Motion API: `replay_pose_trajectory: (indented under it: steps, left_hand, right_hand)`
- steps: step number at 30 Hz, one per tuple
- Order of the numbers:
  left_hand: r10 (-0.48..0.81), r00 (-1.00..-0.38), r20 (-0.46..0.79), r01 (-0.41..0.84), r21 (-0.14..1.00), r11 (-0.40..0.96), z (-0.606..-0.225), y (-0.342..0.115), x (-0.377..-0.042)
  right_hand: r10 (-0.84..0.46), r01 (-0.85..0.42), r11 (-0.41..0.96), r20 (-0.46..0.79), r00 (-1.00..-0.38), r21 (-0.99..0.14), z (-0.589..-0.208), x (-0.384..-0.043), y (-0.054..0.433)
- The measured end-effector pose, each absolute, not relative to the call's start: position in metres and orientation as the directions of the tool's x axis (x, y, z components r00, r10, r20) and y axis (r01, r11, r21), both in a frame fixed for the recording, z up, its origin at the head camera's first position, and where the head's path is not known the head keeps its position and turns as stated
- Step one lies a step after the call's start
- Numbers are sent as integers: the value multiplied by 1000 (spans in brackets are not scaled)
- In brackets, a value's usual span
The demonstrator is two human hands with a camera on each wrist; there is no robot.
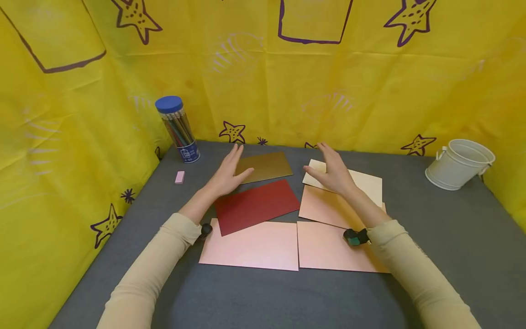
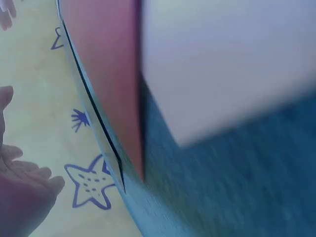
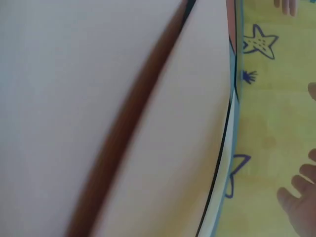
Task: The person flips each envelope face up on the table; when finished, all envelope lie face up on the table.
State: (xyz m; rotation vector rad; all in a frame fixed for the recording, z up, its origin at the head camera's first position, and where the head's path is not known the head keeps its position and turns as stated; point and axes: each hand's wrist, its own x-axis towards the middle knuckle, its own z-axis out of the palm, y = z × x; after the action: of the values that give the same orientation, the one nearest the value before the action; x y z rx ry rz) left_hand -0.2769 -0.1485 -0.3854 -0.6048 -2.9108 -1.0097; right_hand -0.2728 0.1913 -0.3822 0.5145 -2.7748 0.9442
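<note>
You stretch both arms (image 1: 144, 267) forward over the counter (image 1: 230, 301), thumbs pointing inward — your left hand (image 1: 226, 174) raised beside the gold card (image 1: 271, 167) and red card (image 1: 259, 205), your right hand (image 1: 334, 173) above the cream card (image 1: 369, 186). Each grip is loose and empty, fingers extended — two pink cards (image 1: 250, 246) lie side by side nearer you.

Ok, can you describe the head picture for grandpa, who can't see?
A person's left hand and right hand hover, empty, over red, gold, cream and pink boards on a grey table. Left stands a pencil tub; right, a white bucket.
</note>
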Motion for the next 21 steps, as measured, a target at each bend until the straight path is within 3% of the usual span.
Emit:
replay_pose_trajectory:
  steps: [8,21]
  left_hand:
    - [407,-909,88,385,556,737,-388,-168,-275]
    - [467,-884,4,403,509,760,-390,-187,-277]
  right_hand:
    - [-402,-465,682,242,-883,-565,-388,-279,173]
    - [-554,-498,658,85,-828,-565,-394,-294,155]
